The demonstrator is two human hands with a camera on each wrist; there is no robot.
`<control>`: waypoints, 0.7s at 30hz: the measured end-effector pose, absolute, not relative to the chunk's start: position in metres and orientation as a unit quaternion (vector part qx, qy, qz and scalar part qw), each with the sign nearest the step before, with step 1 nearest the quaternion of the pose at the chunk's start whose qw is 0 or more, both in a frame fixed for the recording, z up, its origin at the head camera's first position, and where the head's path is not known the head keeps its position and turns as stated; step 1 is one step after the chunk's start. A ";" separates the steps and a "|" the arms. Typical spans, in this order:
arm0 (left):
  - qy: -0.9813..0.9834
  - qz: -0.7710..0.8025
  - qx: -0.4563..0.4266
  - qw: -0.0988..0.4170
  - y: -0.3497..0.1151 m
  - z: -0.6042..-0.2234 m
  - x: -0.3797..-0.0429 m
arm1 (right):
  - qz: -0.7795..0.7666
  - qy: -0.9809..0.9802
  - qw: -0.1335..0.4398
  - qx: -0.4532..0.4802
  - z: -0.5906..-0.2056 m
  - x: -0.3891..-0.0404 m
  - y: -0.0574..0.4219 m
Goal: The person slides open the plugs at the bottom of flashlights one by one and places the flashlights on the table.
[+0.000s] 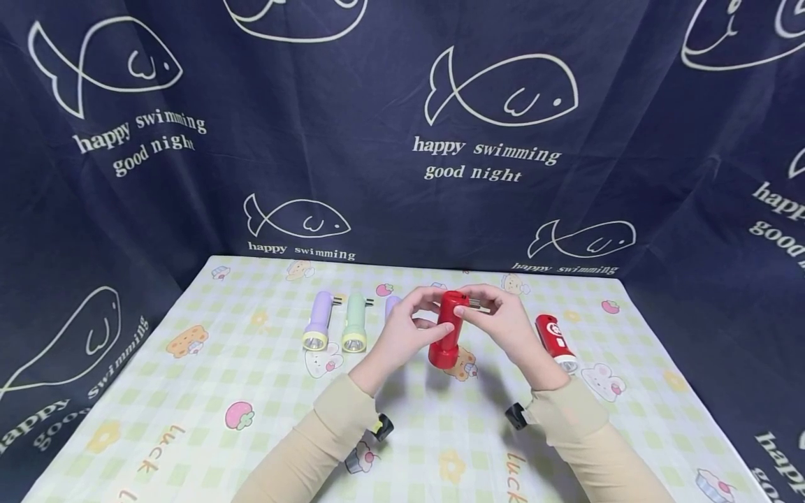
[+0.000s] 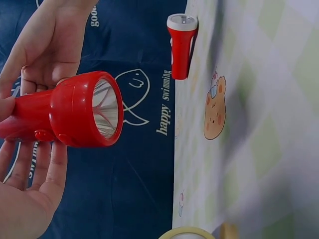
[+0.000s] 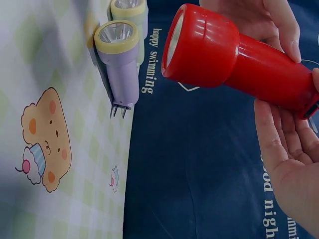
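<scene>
A red flashlight (image 1: 448,335) is held above the table between both hands, its lamp end pointing down and its two metal plug prongs (image 1: 476,304) sticking out at the top right. My left hand (image 1: 411,321) grips the body from the left, thumb across the near side. With thumb and fingers, my right hand (image 1: 497,318) holds the upper end beside the prongs. The clear lens and reflector (image 2: 106,108) show in the left wrist view. In the right wrist view, the red body (image 3: 271,69) lies between the fingers of both hands.
A purple flashlight (image 1: 319,318) and a green flashlight (image 1: 355,321) lie on the left, prongs out. Another purple flashlight (image 1: 391,304) is partly hidden behind my left hand. A red flashlight with a white head (image 1: 556,342) lies on the right. The checked tablecloth (image 1: 251,377) meets a dark curtain (image 1: 390,230).
</scene>
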State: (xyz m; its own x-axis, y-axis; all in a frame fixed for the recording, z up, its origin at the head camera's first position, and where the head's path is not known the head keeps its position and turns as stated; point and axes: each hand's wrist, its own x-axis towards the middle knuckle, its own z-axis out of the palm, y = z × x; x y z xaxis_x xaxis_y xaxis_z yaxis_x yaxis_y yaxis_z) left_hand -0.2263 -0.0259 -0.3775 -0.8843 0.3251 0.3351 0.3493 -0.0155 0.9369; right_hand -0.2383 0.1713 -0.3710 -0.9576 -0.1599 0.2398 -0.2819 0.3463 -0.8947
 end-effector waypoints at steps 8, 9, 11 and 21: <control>-0.708 -0.669 -0.226 -0.006 -0.026 -0.377 -0.228 | 0.566 -0.813 0.045 0.130 -0.375 -0.240 0.171; -0.712 -0.666 -0.222 -0.010 -0.026 -0.377 -0.228 | 0.567 -0.812 0.042 0.130 -0.376 -0.240 0.171; -0.718 -0.662 -0.215 -0.013 -0.026 -0.382 -0.233 | 0.572 -0.809 0.038 0.131 -0.377 -0.241 0.171; -0.729 -0.657 -0.193 0.008 -0.027 -0.398 -0.248 | 0.619 -0.774 0.024 0.133 -0.386 -0.242 0.168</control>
State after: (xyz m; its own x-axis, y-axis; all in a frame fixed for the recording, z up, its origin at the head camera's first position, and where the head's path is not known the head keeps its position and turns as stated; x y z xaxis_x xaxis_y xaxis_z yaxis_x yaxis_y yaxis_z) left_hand -0.2477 -0.0274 -0.3977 -0.9255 0.2709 0.2646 0.2914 0.0635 0.9545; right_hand -0.2420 0.1683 -0.3864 -0.9633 -0.1761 0.2028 -0.2365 0.1984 -0.9512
